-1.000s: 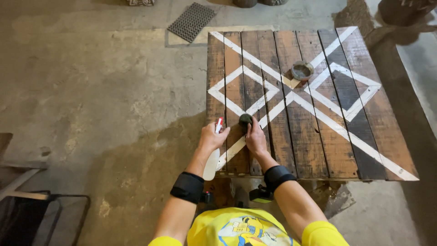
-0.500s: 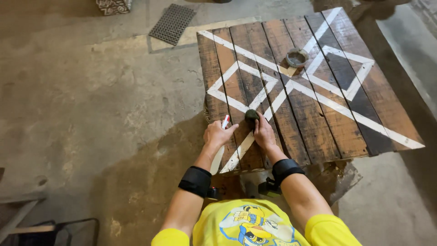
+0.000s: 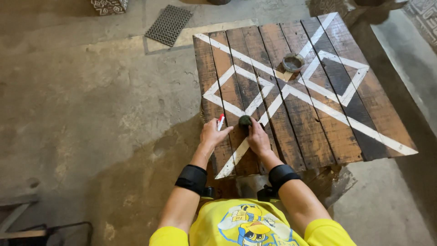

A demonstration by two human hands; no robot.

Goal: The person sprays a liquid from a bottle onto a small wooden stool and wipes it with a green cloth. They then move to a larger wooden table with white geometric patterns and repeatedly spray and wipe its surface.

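A dark wooden slat tabletop [image 3: 318, 114] with white painted lines forming crossed diamonds stands in front of me. My left hand [image 3: 213, 134] rests on its near left part and holds a small red and white marker [image 3: 221, 121] upright between the fingers. My right hand [image 3: 257, 139] lies flat on the boards next to it, with its fingers on a small dark round object [image 3: 245, 120] that sits on a white line. Both wrists wear black bands.
A round tin [image 3: 292, 62] stands near the tabletop's middle. On the stained concrete floor lie a dark grid mat [image 3: 168, 25] and a patterned box [image 3: 109, 5] at the back left. Metal frame parts [image 3: 27, 228] sit at the lower left.
The view has shifted, so the tabletop now sits further right and lower. Both hands stay together at the same spot on the near boards, on the marker and the dark round object.
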